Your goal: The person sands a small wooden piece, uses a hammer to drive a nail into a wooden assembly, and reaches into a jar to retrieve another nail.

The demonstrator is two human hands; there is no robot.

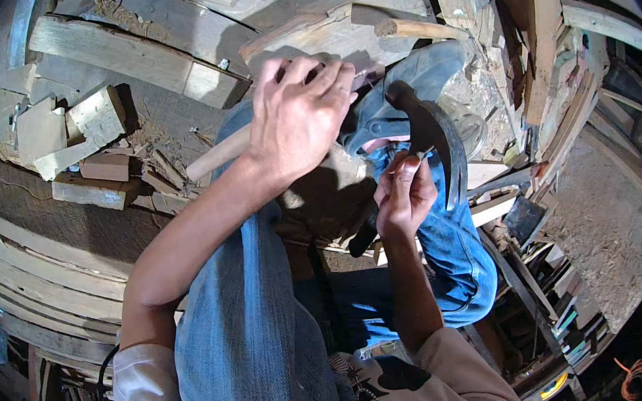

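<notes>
My left hand (297, 119) is closed, with its back up and its fingers curled over a pale rounded wooden handle (219, 154). The handle's near end sticks out to the left below the wrist. What lies at its far end, beyond my fingertips, is mostly hidden. My right hand (404, 190) is closed around what looks like the shaft of a claw hammer. Its dark curved head (441, 134) stands beyond and to the right of the fist, and a black grip end (363, 239) shows below. Both hands are above my bent legs in blue jeans (253, 329).
A thick wooden board (341, 34) lies beyond my left hand, near a blue-grey shoe (429, 71). Another long timber (131, 59) rests at upper left, with cut blocks (99, 123) below it. Stacked planks and scraps crowd the right side. An orange cord (635, 377) lies at lower right.
</notes>
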